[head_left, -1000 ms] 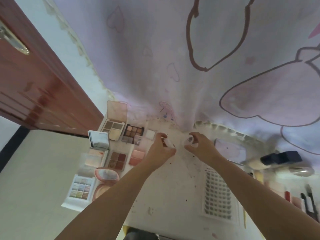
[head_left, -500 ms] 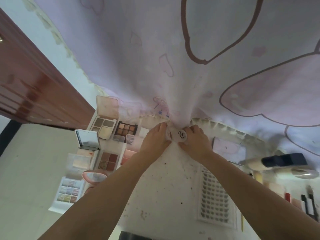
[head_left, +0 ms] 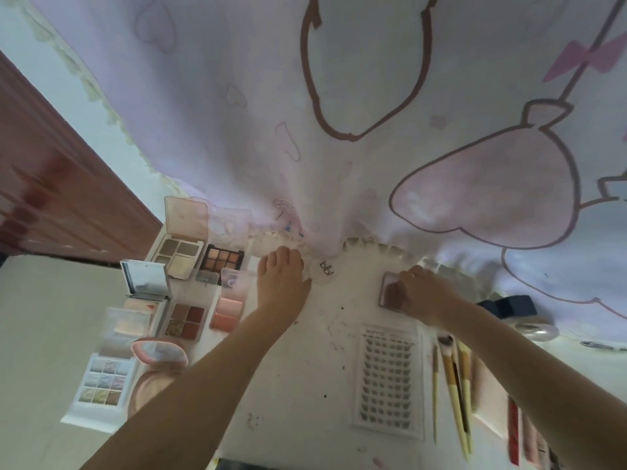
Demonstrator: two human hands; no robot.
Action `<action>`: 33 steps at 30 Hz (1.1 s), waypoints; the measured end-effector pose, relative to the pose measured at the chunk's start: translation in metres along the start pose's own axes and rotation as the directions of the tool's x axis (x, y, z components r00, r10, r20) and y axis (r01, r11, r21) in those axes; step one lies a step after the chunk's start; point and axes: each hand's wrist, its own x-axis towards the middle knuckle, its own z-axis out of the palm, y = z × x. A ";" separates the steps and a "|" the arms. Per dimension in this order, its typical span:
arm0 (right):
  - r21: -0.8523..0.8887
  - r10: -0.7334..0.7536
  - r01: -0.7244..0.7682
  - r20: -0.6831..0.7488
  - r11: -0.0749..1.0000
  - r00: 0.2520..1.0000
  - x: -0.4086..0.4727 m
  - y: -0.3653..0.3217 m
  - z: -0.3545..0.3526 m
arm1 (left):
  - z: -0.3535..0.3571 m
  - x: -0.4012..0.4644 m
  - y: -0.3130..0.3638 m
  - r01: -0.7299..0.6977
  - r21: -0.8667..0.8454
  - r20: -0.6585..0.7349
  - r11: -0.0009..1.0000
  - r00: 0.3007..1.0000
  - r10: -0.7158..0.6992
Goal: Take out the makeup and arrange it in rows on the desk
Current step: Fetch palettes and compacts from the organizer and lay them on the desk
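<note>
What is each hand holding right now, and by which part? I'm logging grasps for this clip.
The left hand rests beside the round white compact, touching its left edge, not lifting it. The right hand grips the pink blush case by its right side.

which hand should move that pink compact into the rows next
Right. The right hand already rests on the pink compact; the left hand is beside the round white compact.

Round white compact point(head_left: 326, 272) at 12 o'clock on your desk point(head_left: 305, 368), just right of your left hand point(head_left: 283, 283): dark lettering, sideways to you, reads roughly "blbl". Lash tray point(head_left: 388, 378) at 4 o'clock: small print along top edge, too blurred to read. No other legible text.
</note>
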 end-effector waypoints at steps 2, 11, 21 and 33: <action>-0.011 -0.008 0.008 -0.023 1.000 1.000 -0.005 0.004 0.006 | 0.000 -0.019 0.020 0.018 -0.167 -0.012 0.986 1.000 -0.021; 0.160 -0.164 0.195 -0.187 0.968 0.969 -0.029 -0.014 -0.015 | -0.012 -0.033 0.077 0.506 -0.757 0.522 0.413 0.849 -0.082; 0.519 -0.361 0.455 -0.277 0.724 0.891 -0.101 -0.102 -0.033 | -0.052 -0.105 0.007 0.825 -0.364 0.514 -0.432 0.565 0.645; 0.779 -0.450 0.371 -0.129 0.506 0.884 -0.099 -0.129 -0.052 | -0.075 -0.126 -0.041 0.830 -0.268 0.478 -0.489 0.555 0.681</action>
